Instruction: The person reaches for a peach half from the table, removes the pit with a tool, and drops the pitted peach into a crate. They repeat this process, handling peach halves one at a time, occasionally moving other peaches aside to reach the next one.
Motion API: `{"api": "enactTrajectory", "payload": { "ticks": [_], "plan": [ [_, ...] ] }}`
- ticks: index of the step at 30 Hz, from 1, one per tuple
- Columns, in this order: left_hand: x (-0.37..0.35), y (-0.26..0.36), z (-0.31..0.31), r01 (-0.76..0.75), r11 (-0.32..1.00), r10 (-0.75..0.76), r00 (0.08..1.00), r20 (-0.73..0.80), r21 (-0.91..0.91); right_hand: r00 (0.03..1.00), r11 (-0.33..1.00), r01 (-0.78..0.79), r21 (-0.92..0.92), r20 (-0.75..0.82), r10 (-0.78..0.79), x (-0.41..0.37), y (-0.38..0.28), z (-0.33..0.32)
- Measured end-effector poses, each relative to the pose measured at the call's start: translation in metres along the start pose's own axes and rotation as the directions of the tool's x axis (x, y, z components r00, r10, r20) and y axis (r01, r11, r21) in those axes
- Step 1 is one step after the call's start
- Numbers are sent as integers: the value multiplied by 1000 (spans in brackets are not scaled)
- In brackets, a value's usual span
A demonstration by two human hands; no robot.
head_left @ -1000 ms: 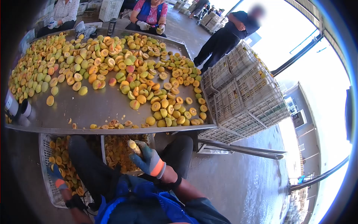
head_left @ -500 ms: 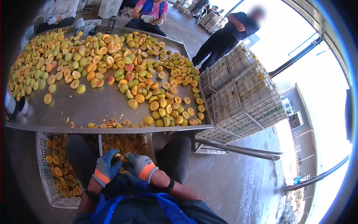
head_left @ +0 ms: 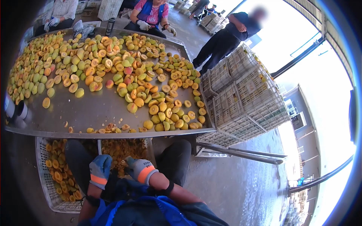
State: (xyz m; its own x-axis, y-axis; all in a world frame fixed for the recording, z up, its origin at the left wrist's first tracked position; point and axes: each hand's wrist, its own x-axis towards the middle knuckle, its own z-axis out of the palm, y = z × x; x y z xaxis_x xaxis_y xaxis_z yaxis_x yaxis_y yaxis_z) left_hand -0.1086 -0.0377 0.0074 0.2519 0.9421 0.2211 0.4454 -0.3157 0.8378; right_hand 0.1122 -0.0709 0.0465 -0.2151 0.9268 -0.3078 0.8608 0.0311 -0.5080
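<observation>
My left hand (head_left: 100,170), in a blue and grey glove with an orange band, is curled closed above the crates; what it holds, if anything, is hidden. My right hand (head_left: 140,169), gloved alike, is closed with its fingertips pointing left, and its contents are too small to name. A gap separates the hands. Below and beyond them, a crate holds orange fruit pieces (head_left: 113,148). At the left, a white crate (head_left: 44,180) holds fruit halves (head_left: 58,176). Many halved yellow-green fruits (head_left: 140,101) lie on the metal table (head_left: 94,113).
Stacked crates (head_left: 245,98) stand right of the table, above a metal rail (head_left: 241,152). A cup (head_left: 23,110) lies at the table's left edge; a dark bottle (head_left: 110,26) stands at the far edge. Two people sit across the table, and another person (head_left: 226,37) stands beyond the crates.
My hands have moved apart, and the object between them no longer shows there. Across the table, the person in the blue vest has separated their gloved hands. The view has shifted slightly.
</observation>
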Motion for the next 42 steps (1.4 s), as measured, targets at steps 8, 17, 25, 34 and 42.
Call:
{"api": "enactTrajectory", "payload": {
  "ticks": [8,17,25,34,42],
  "plan": [
    [6,6,9,-41,998,45,994,99,-36,927,997,-70,28,-367,76,4,58,-28],
    [19,20,1,-55,995,64,991,115,-85,697,945,-108,309,-655,293,28,186,-95],
    [87,50,8,-145,988,155,962,224,-61,874,941,-325,-90,-409,263,82,184,-153],
    [74,38,52,-236,966,258,915,311,-106,919,886,-367,-284,-260,298,154,200,-121],
    [77,55,55,-67,983,106,967,230,-169,916,877,-400,-266,-149,373,166,183,-137]
  ]
}}
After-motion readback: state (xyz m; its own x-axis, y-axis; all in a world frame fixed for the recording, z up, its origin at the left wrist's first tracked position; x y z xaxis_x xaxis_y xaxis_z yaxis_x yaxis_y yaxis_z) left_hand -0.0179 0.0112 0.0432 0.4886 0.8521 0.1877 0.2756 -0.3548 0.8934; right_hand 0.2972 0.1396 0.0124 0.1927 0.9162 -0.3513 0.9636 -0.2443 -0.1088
